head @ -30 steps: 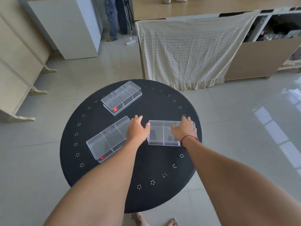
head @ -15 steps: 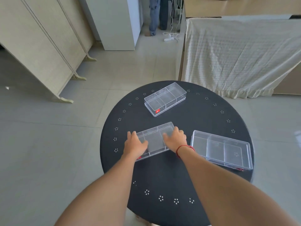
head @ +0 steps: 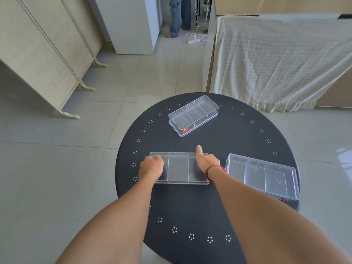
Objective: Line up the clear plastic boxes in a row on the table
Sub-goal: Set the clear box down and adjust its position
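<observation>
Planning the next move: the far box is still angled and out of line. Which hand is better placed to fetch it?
Probably the right hand. It sits at the middle box's right end, nearer the far box, thumb already raised. The left hand grips the opposite end, farther off. Both must first let go.

My only feed: head-worn wide-angle camera, high, tilted forward and down. Round black table with white dot clusters close, fills lower centre; grey tiled floor beyond. No second view.
</observation>
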A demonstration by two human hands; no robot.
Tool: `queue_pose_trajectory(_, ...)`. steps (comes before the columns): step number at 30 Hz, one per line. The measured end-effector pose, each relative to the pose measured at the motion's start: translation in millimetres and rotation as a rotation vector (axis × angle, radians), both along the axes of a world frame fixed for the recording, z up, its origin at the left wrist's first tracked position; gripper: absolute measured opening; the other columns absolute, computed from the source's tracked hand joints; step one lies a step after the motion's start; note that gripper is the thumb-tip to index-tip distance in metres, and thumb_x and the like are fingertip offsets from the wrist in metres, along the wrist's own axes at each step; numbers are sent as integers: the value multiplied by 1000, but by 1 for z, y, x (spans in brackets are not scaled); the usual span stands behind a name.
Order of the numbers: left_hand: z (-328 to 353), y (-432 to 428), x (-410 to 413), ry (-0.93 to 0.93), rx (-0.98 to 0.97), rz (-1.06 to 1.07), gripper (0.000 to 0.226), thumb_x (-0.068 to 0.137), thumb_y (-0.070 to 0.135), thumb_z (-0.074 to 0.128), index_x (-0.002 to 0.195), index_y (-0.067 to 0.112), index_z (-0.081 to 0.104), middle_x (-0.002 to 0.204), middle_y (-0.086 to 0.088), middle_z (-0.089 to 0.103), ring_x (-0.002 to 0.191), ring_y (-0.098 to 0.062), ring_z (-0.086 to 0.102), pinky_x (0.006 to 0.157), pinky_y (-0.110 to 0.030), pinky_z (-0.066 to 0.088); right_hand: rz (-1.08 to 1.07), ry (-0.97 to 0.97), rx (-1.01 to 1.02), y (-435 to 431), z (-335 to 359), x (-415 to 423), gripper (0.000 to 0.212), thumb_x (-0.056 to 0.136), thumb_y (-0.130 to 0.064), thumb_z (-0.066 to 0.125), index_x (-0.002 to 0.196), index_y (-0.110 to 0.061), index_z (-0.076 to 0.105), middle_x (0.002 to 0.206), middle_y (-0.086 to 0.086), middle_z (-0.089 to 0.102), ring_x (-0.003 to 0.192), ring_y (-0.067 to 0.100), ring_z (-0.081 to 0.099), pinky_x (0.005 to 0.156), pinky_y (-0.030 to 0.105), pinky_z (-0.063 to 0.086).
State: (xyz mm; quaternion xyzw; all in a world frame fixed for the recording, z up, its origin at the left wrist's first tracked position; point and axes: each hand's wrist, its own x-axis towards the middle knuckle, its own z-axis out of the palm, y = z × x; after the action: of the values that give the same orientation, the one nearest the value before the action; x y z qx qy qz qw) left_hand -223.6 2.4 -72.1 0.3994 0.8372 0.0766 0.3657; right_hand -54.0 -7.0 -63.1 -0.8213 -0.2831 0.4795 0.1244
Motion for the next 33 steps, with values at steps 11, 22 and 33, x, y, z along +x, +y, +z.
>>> queue_pose_trajectory(11, 42, -4, 10, -192, 340, 95, 52, 100, 43, 27, 150, 28, 32, 147, -7, 42, 132, -31, 43, 105, -45, 34, -72, -70, 281, 4, 32, -2, 78, 91, -62, 40, 148, -10, 32, 147, 17, 39, 133, 38, 43, 107, 47, 37)
queue_pose_trajectory(22, 26, -28, 11, -198, 381, 35, 26, 88, 33, 63, 107, 14, 65, 122, -8, 46, 85, -22, 52, 74, -27, 41, -21, -50, 340, -22, 27, 1, 40, 89, -32, 60, 121, -9, 53, 132, 10, 39, 85, 26, 56, 79, 31, 45)
queue_pose_trajectory(33, 11, -49, 5, 12, 221, -343, 42, 88, 34, 57, 129, 22, 61, 140, -5, 37, 117, -29, 54, 93, -36, 47, 375, -175, 230, -46, 16, 5, 51, 86, -25, 56, 137, -19, 53, 152, 6, 30, 128, 37, 44, 100, 41, 43)
